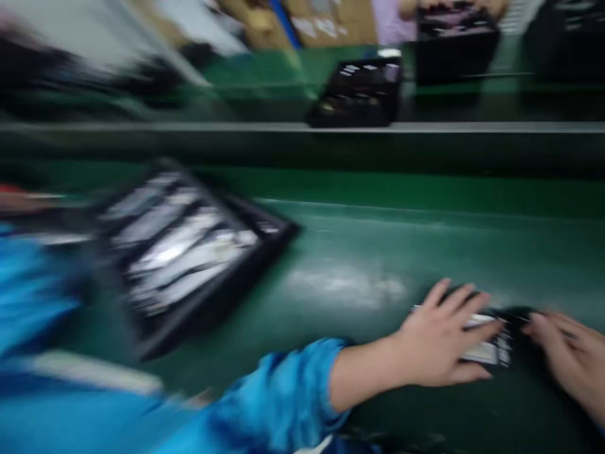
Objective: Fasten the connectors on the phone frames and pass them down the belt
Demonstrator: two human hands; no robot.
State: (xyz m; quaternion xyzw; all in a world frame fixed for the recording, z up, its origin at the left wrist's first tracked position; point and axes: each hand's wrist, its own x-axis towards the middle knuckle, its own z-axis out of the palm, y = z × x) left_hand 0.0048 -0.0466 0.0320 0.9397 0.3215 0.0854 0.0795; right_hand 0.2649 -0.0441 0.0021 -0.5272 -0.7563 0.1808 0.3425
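Note:
My left hand (444, 343) lies flat with its fingers spread over a small flat part (481, 354) with silvery-white and black areas on the green bench. The hand covers much of this part. At the right edge, my right hand (570, 353) has its thumb and fingers closed on a dark, thin thing (520, 314) beside the part. Blur and the dark background hide its kind. I cannot tell whether it is joined to the flat part.
A black tray (217, 284) with rows of silvery parts sits on the green bench (350, 252). At left, a co-worker's blue sleeve (33, 284) and hand (23, 200) reach in. Black trays (359, 94) and cardboard boxes (312, 22) stand beyond the rail. The view is blurred.

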